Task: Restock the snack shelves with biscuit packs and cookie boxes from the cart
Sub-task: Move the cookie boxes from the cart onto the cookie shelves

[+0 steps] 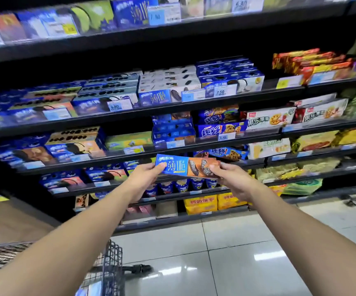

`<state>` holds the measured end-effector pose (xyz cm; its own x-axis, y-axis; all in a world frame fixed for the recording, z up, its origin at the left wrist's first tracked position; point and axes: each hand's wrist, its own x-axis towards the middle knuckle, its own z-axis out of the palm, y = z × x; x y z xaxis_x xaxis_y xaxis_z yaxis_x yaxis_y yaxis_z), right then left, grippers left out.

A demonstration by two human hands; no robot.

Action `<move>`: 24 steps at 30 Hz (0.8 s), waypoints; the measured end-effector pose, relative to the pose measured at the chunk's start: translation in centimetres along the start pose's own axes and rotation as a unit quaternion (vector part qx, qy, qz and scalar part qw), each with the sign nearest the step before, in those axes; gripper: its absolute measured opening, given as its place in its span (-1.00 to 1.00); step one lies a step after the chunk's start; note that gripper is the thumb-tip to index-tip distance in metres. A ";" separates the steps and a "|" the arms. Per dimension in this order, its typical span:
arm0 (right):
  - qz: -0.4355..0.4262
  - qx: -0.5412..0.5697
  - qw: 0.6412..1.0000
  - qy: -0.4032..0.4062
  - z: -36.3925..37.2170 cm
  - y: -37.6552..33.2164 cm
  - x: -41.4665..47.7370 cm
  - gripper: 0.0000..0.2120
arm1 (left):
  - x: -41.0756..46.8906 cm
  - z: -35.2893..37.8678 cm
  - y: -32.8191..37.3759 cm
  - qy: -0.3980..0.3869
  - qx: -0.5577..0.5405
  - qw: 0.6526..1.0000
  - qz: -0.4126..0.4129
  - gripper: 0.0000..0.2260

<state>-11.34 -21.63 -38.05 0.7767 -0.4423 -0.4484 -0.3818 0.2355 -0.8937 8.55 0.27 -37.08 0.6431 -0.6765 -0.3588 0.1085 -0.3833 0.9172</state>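
Cookie box (179, 167), blue and orange, is held lengthwise between your hands just before the stocked shelves (256, 136), your left hand (144, 178) pinching its blue end, your right hand (231, 178) its orange end.

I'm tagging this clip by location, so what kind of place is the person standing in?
Most likely a supermarket or convenience-store snack aisle: tiered shelves packed with biscuit boxes, price tags clipped along the shelf edges, and a wire cart on the tiled floor.
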 end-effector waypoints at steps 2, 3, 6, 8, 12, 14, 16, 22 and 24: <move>-0.009 -0.034 0.999 -0.017 -0.8 -0.2 1.6 -0.56 | 1.0 -0.2 -0.3 0.003 0.022 1.000 0.011 -0.69; -0.020 -0.051 0.998 -0.006 -1.0 -0.2 2.2 -0.47 | 1.5 -0.3 -0.3 0.001 0.034 0.999 0.019 -0.69; -0.080 -0.081 0.993 0.028 -1.5 -0.6 4.3 -0.45 | 2.8 -0.5 0.1 -0.011 0.084 0.994 0.062 -0.61; -0.099 -0.072 0.992 0.018 -1.7 -1.0 5.7 -0.49 | 3.8 -0.9 0.0 0.000 0.114 0.989 0.093 -0.66; -0.143 -0.064 0.987 0.022 -1.4 -1.7 8.8 -0.62 | 6.9 -2.2 -0.5 0.028 0.137 0.979 0.145 -0.84; -0.171 -0.053 0.983 0.034 -1.1 -1.9 11.0 -0.64 | 8.7 -3.0 -0.4 0.044 0.144 0.975 0.166 -0.86; -0.194 -0.053 0.979 0.037 -0.8 -2.5 13.1 -0.51 | 10.5 -4.1 -0.4 0.055 0.153 0.968 0.191 -0.86; -0.243 -0.077 0.966 0.034 -0.1 -4.8 18.7 -0.36 | 15.3 -5.5 -1.3 0.104 0.187 0.947 0.241 -0.78; -0.245 -0.088 0.965 0.040 -0.1 -5.3 20.4 -0.34 | 17.0 -5.6 -1.4 0.128 0.197 0.942 0.240 -0.76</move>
<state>6.44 -31.99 -42.43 0.8470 -0.5305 0.0355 -0.0630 -0.1663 -0.9841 23.59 -7.18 -43.51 0.7144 -0.6761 0.1805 -0.4982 -0.3102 0.8097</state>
